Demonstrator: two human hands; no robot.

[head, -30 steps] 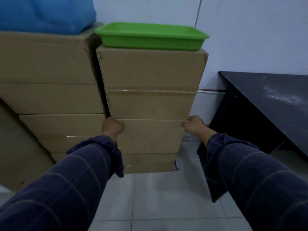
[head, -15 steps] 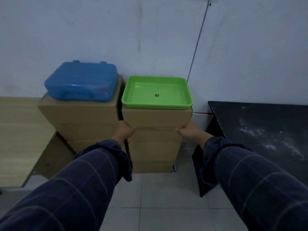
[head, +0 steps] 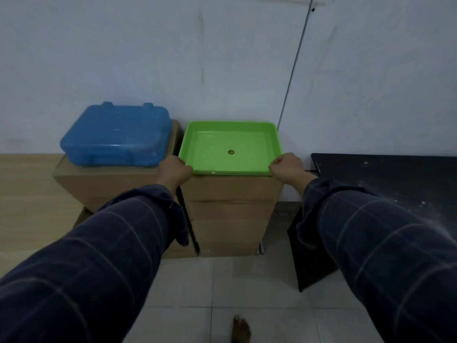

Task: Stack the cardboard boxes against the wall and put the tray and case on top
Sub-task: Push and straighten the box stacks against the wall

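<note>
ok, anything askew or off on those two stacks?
Mostly tidy. The blue case sits skewed on the left stack, its near corner overhanging the box edge. The green tray sits square on the right stack, left hand and right hand at its near corners.

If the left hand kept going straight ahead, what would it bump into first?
Probably the blue case, which sits just beyond the left hand at the green tray corner; depth is unclear.

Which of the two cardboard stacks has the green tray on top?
The right-hand stack, next to the black table, carries the green tray, with both hands at its near corners. The left stack holds the blue case instead.
</note>
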